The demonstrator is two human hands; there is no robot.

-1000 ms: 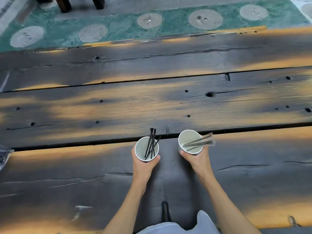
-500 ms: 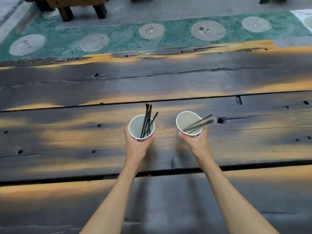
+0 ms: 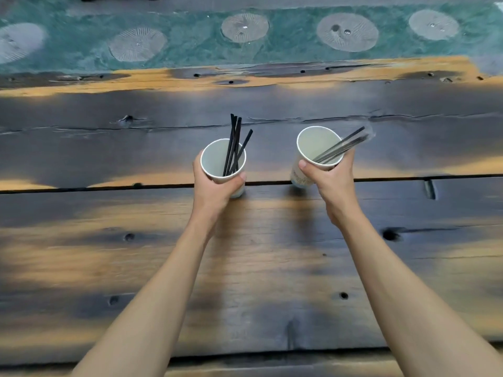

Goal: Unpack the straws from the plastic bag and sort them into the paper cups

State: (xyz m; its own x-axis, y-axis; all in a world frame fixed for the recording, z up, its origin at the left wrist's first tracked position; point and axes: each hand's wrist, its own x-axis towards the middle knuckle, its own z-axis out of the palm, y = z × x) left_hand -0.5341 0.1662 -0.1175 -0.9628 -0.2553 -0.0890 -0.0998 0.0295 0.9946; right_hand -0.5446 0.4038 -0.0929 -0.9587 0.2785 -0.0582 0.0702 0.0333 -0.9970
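My left hand grips a white paper cup that holds several bare black straws, which stick up out of its rim. My right hand grips a second white paper cup, tilted to the right. Several black straws in clear plastic wrappers lean out over that cup's right rim. Both cups are out over the middle of the dark wooden table, about a cup's width apart. The plastic bag is out of view.
The table is made of wide dark planks with knots, holes and gaps between the boards. Beyond its far edge lies a green floor with round grey discs.
Both hands have carried their cups forward, away from my body, across the plank gap toward the table's middle. The grips are the same. The bag at the left edge has left the view.
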